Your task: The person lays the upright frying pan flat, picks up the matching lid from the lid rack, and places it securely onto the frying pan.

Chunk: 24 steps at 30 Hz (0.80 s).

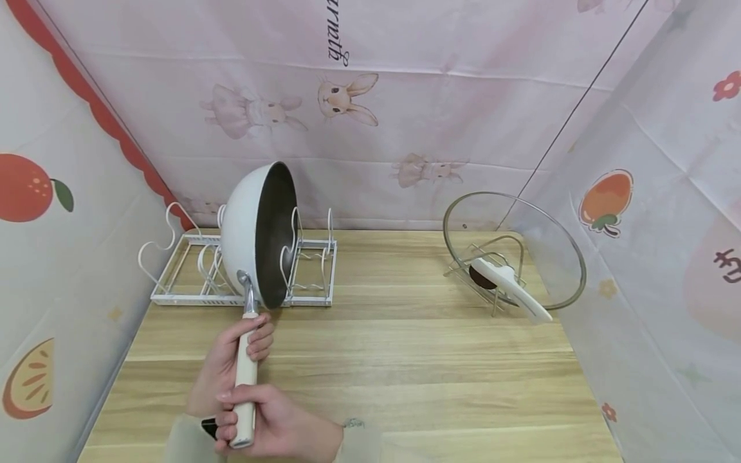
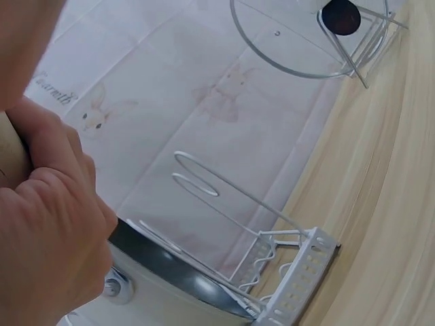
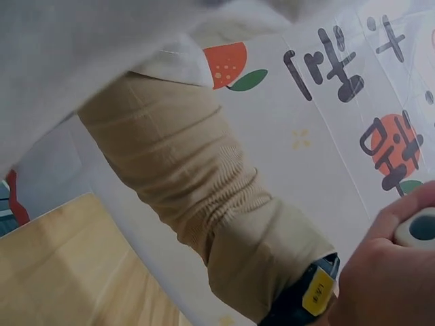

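A wok (image 1: pixel 240 222) with a white outside and dark inside stands on its side among the dividers of a white wire rack (image 1: pixel 312 300). Its cream handle (image 1: pixel 246 370) points toward me. My left hand (image 1: pixel 222 360) grips this handle near the metal joint. Lower down, my right hand (image 1: pixel 274 418) holds the handle's end, which also shows in the right wrist view as a round tip (image 3: pixel 420 229). Whether the wok's weight rests fully on the rack I cannot tell.
On the right, a glass lid (image 1: pixel 570 257) with a white handle (image 1: pixel 512 289) leans in a small wire stand (image 1: pixel 518 254). Printed cloth walls (image 1: pixel 382 141) enclose the wooden table (image 1: pixel 405 360) at the back and both sides.
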Tool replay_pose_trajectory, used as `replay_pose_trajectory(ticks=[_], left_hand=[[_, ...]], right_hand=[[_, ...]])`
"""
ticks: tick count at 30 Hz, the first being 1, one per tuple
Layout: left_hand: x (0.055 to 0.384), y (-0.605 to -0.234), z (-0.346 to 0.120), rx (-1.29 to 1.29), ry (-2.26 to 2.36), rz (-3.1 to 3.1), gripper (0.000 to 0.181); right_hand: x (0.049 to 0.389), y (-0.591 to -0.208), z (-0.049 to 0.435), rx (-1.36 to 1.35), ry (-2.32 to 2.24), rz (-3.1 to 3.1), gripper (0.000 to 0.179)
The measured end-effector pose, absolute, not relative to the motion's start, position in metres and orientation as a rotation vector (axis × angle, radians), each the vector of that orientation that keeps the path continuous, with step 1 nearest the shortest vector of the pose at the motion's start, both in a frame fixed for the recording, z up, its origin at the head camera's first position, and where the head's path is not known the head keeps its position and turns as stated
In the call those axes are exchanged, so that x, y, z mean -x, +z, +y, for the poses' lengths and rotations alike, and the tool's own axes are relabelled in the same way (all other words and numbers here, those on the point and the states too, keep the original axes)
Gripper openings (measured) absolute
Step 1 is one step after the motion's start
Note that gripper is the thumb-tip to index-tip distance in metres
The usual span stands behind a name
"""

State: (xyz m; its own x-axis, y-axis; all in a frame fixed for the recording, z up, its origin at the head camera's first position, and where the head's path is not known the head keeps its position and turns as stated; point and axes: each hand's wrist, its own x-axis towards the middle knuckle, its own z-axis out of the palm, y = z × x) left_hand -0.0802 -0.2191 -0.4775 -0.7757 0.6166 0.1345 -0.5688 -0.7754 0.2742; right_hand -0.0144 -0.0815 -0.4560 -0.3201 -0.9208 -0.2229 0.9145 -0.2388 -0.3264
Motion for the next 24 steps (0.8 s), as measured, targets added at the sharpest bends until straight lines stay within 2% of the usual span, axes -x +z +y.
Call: replay_pose_trajectory(ticks=[8, 19, 24], left_hand=[[0.082, -0.475, -0.217, -0.299, 2.450, 0.284, 0.043], [0.084, -0.459, -0.212, -0.095, 2.448, 0.420, 0.040], [0.084, -0.457, -0.211, -0.019, 2.438, 0.519, 0.031]], right_hand=[[0.010, -0.452, -0.089, -0.046, -1.839, 0.398, 0.035], [0.010, -0.440, -0.091, -0.081, -1.844, 0.480, 0.038], [0.007, -0.441, -0.092, -0.072, -1.853, 0.533, 0.037]])
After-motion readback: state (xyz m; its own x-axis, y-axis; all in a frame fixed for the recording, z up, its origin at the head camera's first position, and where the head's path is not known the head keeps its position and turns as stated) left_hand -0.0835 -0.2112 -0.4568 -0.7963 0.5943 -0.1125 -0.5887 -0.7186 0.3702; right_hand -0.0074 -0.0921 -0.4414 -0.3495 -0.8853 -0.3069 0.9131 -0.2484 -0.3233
